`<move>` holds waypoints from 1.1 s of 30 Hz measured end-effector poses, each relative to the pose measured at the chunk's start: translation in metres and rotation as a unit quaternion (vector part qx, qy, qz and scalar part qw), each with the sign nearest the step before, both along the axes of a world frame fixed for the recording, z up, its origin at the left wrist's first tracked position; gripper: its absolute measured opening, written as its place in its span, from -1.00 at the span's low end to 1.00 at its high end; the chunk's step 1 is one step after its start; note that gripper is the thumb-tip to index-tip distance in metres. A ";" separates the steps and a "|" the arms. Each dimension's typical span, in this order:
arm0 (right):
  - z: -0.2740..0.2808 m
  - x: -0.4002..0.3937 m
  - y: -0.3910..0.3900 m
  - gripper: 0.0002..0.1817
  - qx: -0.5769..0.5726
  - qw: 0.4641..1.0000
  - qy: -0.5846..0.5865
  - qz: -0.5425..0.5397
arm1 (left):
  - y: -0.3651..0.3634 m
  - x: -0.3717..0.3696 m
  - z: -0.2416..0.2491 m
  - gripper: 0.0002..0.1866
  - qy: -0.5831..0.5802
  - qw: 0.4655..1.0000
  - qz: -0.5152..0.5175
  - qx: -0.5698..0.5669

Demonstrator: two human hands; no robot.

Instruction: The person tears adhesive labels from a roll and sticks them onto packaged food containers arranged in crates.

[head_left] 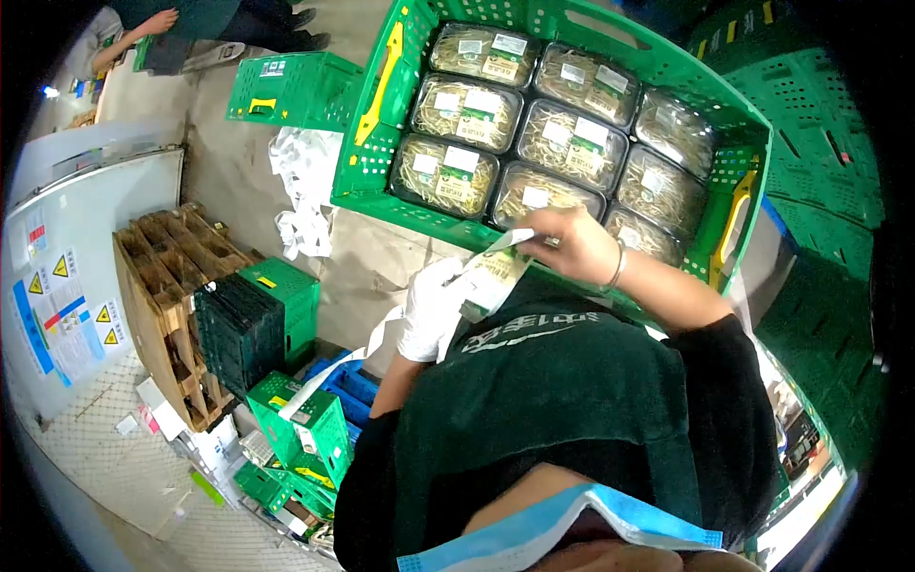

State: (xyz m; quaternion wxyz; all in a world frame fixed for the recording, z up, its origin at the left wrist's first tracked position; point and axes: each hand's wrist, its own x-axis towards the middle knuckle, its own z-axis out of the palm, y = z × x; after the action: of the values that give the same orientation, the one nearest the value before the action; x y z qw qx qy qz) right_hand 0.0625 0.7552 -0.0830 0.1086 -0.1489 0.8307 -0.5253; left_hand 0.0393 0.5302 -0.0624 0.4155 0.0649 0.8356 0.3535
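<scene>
My left hand (431, 303), in a white glove, is closed around a strip of printed green-and-white labels (498, 274). The bare fingers of my right hand (575, 246), with a bracelet at the wrist, pinch the upper end of the label strip. From the gloved hand a pale backing strip (351, 360) trails down to the left. Just beyond my hands is a green crate (367, 217) with yellow handles. Clear-lidded black trays of bean sprouts (445, 177) fill it in rows. Several lids carry white and green labels; the nearest trays are partly hidden by my right arm.
Crumpled white strips (303, 224) hang left of the crate, near another green crate (286, 91). Wooden pallets (167, 315) stand at left beside stacked crates (243, 319). More green crates (810, 143) rise at right. Another person's hand (159, 21) shows at top left.
</scene>
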 end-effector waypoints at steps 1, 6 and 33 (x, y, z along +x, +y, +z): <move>0.001 0.004 -0.003 -0.79 -0.027 0.999 0.036 0.004 | 0.015 0.004 0.010 -0.72 0.025 0.990 0.074 0.117; 0.007 0.013 -0.009 -0.87 0.011 0.987 0.090 -0.136 | 0.036 0.009 -0.004 -0.82 0.115 0.981 0.112 0.111; 0.010 0.048 -0.006 -0.87 -0.039 0.992 -0.028 -0.116 | 0.043 0.017 -0.016 -0.72 0.106 0.961 -0.006 0.257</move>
State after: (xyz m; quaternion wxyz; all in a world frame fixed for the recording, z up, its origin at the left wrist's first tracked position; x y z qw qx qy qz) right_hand 0.1104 0.7496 -0.0727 0.0639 -0.0406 0.8179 -0.5703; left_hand 0.0560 0.5733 -0.0787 0.2960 0.2115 0.7557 0.5446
